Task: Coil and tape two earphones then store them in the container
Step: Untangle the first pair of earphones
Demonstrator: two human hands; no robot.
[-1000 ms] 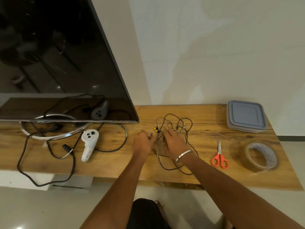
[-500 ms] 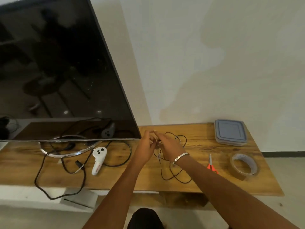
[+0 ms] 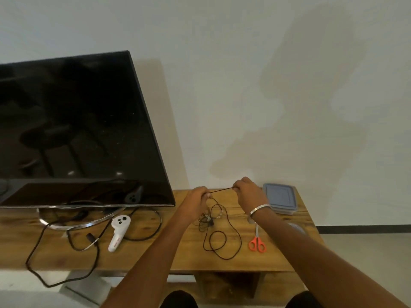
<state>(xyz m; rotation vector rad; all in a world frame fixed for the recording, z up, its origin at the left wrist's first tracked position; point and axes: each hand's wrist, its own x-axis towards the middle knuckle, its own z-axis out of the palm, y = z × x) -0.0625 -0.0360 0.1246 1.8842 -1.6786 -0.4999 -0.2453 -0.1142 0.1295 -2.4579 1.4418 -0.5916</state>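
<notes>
The person is holding both hands up above the wooden table (image 3: 278, 261), w/ a short stretch of black earphone cord (image 3: 221, 190) pulled taut between them. Left hand (image 3: 198, 197) is curling its fingers in and pinching the cord's left end; right hand (image 3: 249, 192) is pinching the other end, fingers closed tight together, a silver bangle (image 3: 259, 209) sitting on that wrist. The rest of the earphones (image 3: 219, 232) is hanging down from the left hand and lying in loose loops on the table, just left of the scissors (image 3: 257, 240). Whether that tangle is one set or two can't be told; small buds/inline bits are showing approx. in the middle of it, too small to make out.

The scissors, orange handles toward the person, are lying under the right forearm. The container (image 3: 280, 199), grey-blue lid on, is sitting behind the scissors, near the wall, just right of the right hand. A tape roll (image 3: 297, 227) is peeking out right of the scissors, mostly hidden by the forearm.

Well left of the scissors: a white controller (image 3: 119, 231) w/ small reddish print on its handle, unreadable, plus black cables (image 3: 66, 258) and a TV (image 3: 77, 130) on its ring stand. No legible brand or label anywhere.
</notes>
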